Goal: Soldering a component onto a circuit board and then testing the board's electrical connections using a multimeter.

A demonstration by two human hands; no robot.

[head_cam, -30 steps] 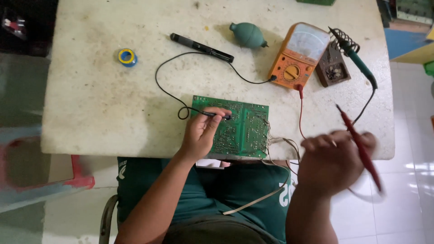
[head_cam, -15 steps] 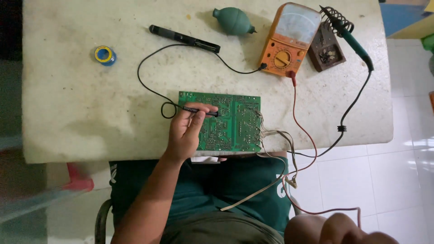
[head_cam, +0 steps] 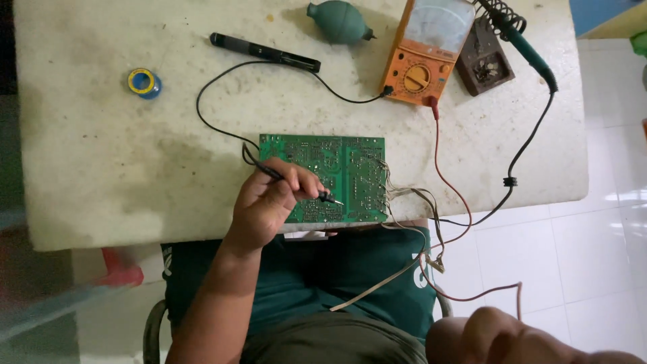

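Right now the black probe [head_cam: 296, 183] is pressed tip-down onto the green board [head_cam: 350, 176], which lies flat at the near edge of the table [head_cam: 101, 168], just above the person's lap. The left hand [head_cam: 269, 202] grips the probe like a pen, fingers curled round its shaft, wrist resting at the board's left side.

I'd judge the step in hand to be a meter check on the board: one lead is planted, the other is not. The red wire [head_cam: 438, 168] runs from the orange meter [head_cam: 426, 50] down off the table edge toward the right hand [head_cam: 499, 337], which sits low at the bottom of the view, well apart from the board. It looks bunched into a loose fist (whether it actually has the red probe I cannot tell, since no probe shows there). A reading would call for that second lead to come up and touch another point while the black tip keeps its spot.

Farther out lie a black pen-like tool [head_cam: 264, 52], a green blower bulb [head_cam: 339, 22], a solder reel [head_cam: 143, 82], and an iron [head_cam: 522, 44] in its stand.
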